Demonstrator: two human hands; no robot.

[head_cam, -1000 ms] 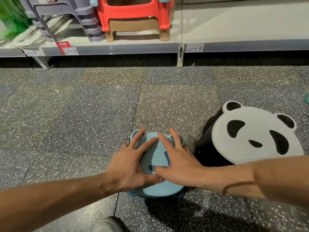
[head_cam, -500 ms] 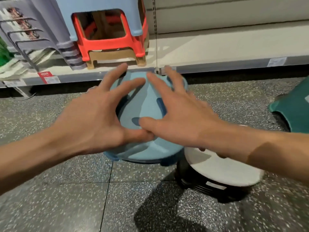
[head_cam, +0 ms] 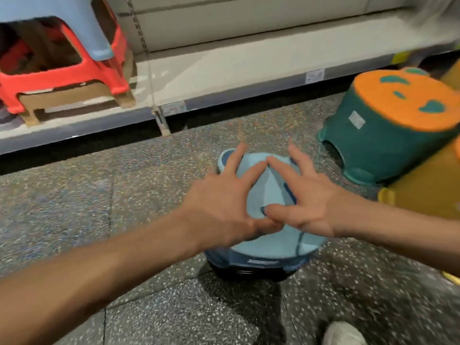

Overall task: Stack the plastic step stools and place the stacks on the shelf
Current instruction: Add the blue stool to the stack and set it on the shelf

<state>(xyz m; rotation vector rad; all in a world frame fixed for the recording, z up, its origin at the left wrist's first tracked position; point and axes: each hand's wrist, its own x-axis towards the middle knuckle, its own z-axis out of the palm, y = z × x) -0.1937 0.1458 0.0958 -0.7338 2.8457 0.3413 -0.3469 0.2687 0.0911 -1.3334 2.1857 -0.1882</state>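
Blue stool (head_cam: 267, 235) sits nested on a black stool (head_cam: 249, 273) on the floor (head_cam: 99, 207); L hand (head_cam: 224, 212) and R hand (head_cam: 308, 202) lie spread flat on its top, fingers apart, thumbs touching; green stool (head_cam: 378, 148) near, to the right; shelf (head_cam: 236, 70) edge beyond, bare room there beside red stack (head_cam: 62, 75).

Both bare forearms reach forward and converge — the left hand (head_cam: 221, 207) and the right hand (head_cam: 308, 202) lie palm-down side by side, fingers spread wide. Their index fingertips meet at the top and the thumbs touch below, framing a triangular gap.
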